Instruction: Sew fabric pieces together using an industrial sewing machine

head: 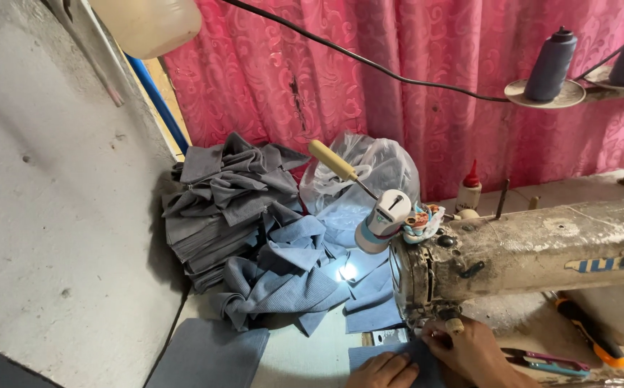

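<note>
Both hands press flat on the blue cloth piece (398, 353) at six o'clock: the left hand (384, 371) steadies it, while the right hand (473, 350) lies open beneath the sewing machine (513, 251) head, feeding it. Grey stacks (218, 208) wait at ten o'clock.

Small tailoring workshop, worn industrial sewing machine (527, 251), stacked grey-blue cut fabric pieces (233, 208), thread cones (550, 65) on stand, pink curtain (398, 79) backdrop

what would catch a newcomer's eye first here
The bright pink curtain fills the back wall. In front of it, a worn sewing machine stretches in from the right, with both hands on blue fabric under its head. A heap of grey and blue cloth pieces sits left of centre.
</note>
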